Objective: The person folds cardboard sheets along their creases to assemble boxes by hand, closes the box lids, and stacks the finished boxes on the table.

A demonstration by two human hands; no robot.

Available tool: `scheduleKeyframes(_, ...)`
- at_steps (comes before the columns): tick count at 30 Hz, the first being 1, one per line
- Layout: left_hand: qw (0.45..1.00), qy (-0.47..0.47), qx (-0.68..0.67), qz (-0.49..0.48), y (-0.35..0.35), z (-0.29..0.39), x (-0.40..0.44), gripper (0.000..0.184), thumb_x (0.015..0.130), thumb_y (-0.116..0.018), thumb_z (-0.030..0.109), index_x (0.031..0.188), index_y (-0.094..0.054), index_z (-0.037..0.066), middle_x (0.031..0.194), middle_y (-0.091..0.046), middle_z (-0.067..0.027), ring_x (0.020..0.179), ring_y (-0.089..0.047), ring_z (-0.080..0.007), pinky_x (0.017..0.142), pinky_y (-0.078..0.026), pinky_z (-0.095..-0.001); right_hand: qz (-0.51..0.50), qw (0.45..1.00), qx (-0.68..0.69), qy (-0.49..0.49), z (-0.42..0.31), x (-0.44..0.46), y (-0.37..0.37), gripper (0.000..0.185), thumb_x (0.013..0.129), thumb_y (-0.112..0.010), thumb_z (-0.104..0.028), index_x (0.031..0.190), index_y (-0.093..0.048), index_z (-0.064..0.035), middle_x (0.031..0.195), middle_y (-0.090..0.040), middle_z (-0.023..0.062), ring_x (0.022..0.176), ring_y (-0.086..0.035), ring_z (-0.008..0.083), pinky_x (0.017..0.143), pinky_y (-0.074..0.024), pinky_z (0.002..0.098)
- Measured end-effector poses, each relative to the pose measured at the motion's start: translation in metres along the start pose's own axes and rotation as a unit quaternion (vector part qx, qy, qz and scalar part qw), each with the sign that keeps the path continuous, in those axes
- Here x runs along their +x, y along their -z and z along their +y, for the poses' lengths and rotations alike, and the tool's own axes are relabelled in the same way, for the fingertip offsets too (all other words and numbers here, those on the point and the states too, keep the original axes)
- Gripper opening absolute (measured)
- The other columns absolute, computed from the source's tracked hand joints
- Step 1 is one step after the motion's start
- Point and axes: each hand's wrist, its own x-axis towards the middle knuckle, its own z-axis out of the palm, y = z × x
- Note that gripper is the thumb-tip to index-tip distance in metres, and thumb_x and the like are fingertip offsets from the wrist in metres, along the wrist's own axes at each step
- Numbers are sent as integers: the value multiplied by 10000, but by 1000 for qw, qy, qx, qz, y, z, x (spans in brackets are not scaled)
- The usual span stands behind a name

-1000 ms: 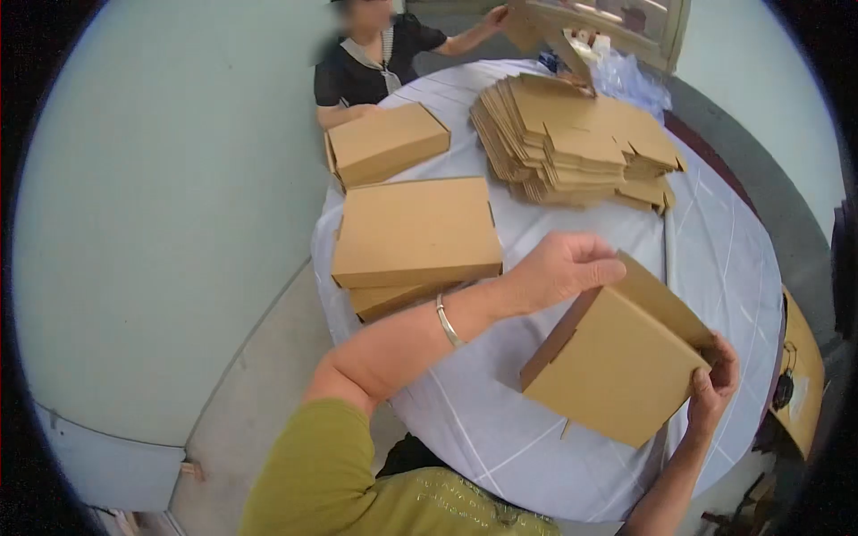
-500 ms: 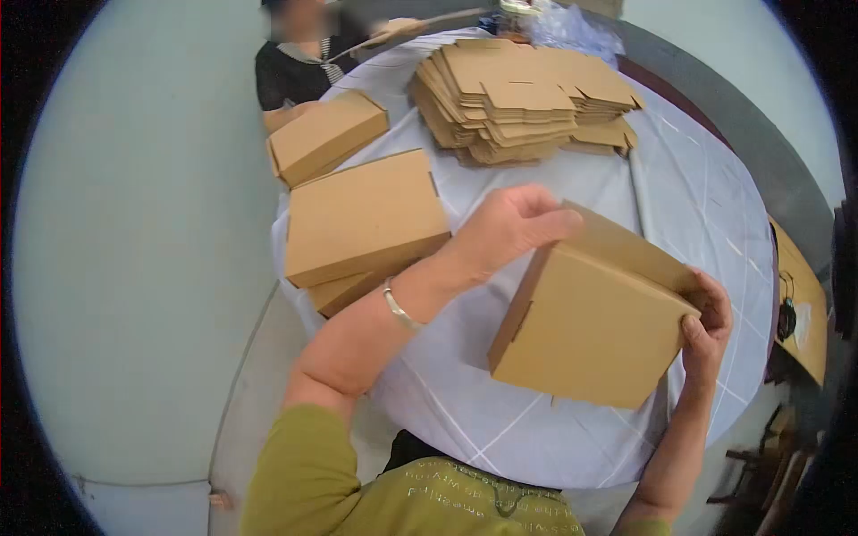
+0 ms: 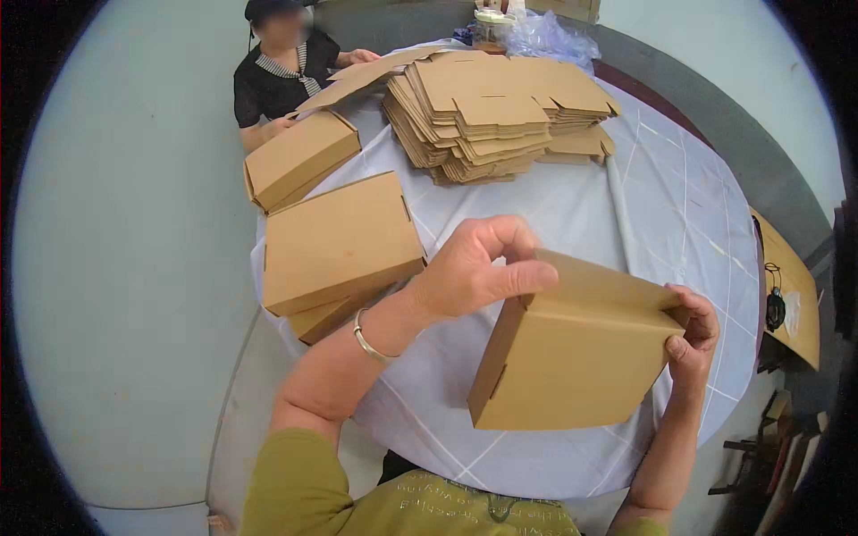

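Note:
A brown cardboard box (image 3: pixel 572 366) stands tilted in front of me, its front flap (image 3: pixel 599 284) raised along the upper edge. My left hand (image 3: pixel 496 268) pinches the flap's left corner between thumb and fingers. At the right end, my right hand (image 3: pixel 693 335) grips the box corner, thumb on the near face and fingers behind the flap. The inside of the box is hidden from me. To the left of my left forearm lie folded boxes (image 3: pixel 344 241), one on top of another.
A tall stack of flat cardboard blanks (image 3: pixel 483 107) sits at the back of the cloth-covered table (image 3: pixel 697 214). Across the table a person (image 3: pixel 286 71) holds a flat cardboard sheet (image 3: pixel 366 79). Near them is another folded box (image 3: pixel 304 161). A jar (image 3: pixel 492 31) and plastic bag (image 3: pixel 554 40) lie behind.
My view has shifted a little. Both hands stay on the box, and its flap is still raised. The other person has brought the flat sheet lower, beside the stack.

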Motion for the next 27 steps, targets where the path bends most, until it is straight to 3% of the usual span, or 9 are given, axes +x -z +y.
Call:
scheduleKeyframes(7,987,-122,87,-62,1,3,0,298,771,-798,101,819,-507,57,906,-615,-75,813,-540,-129,735,-446,-287,-21,999,42,8,-2,-2,5,584,676,-872,-219,1159,-593,-45,1243,-589,200,1096,-609,284,956,-477,405)
scheduleKeyframes(14,983,-103,92,-119,8,11,0,270,768,-802,121,857,-558,50,938,-638,-77,844,-561,-139,762,-451,-287,-28,998,56,-7,-3,-4,8,583,665,-874,-191,1156,-596,-43,1242,-588,204,1075,-620,284,947,-482,401)
scheduleKeyframes(16,966,-59,170,-184,10,21,-1,280,766,-808,149,934,-615,36,953,-661,-59,851,-594,-129,769,-472,-280,-51,998,43,1,-3,-2,8,578,670,-868,-208,1151,-599,-37,1238,-590,204,1077,-615,280,945,-480,399)
scheduleKeyframes(17,967,-57,168,-181,11,22,-2,280,766,-808,149,934,-615,36,953,-661,-59,851,-594,-129,769,-472,-280,-53,998,43,-3,-2,-2,7,578,670,-868,-208,1151,-599,-37,1238,-590,204,1077,-615,280,945,-480,399)
scheduleKeyframes(19,964,31,180,-194,13,20,-4,332,771,-805,163,1018,-637,20,930,-687,-38,820,-628,-112,748,-501,-267,-16,999,41,-14,2,-2,2,569,680,-856,-224,1150,-601,-30,1230,-598,195,1070,-612,271,941,-477,399)
scheduleKeyframes(27,964,117,147,-189,11,10,-1,353,809,-760,77,1110,-592,2,900,-711,-51,742,-638,-71,669,-519,-226,65,993,73,-69,14,-1,-12,515,727,-763,-225,1181,-600,-44,1247,-590,149,1097,-583,247,962,-460,398)
